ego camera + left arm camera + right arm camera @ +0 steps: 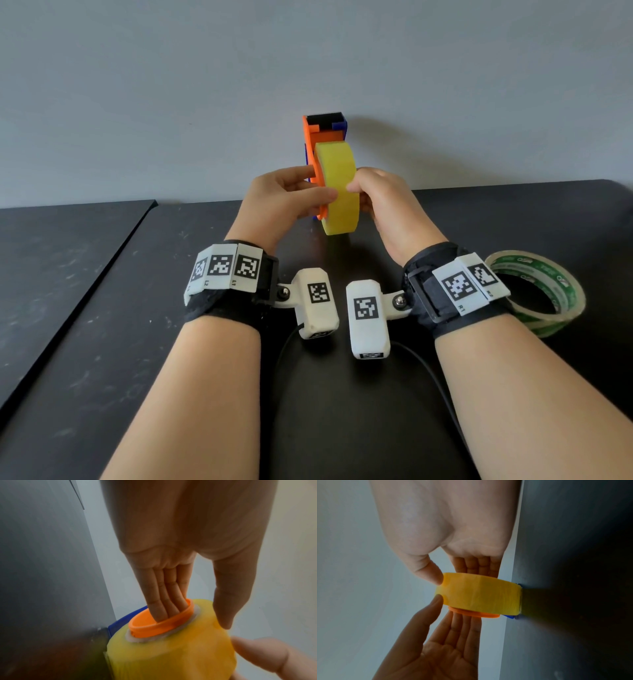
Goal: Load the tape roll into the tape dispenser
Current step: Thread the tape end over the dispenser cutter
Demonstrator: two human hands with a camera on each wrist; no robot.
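My right hand (383, 202) pinches the yellow tape roll (337, 178), thumb on its rim, while my left hand (281, 198) presses straight fingers into the orange hub of the tape dispenser (315, 137).

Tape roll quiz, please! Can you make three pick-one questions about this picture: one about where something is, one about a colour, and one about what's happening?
1. Where is the green-printed tape roll?
A. on the table, at the right
B. hanging on the wall
C. inside a box

2. What colour is the tape roll at the dispenser?
A. red
B. yellow
C. white

3. What is happening to that tape roll?
A. it lies alone
B. scissors are cutting it
C. both hands touch it

Answers:
1 A: it lies flat on the dark top.
2 B: every view shows it yellow.
3 C: the left hand and right hand meet it from either side.
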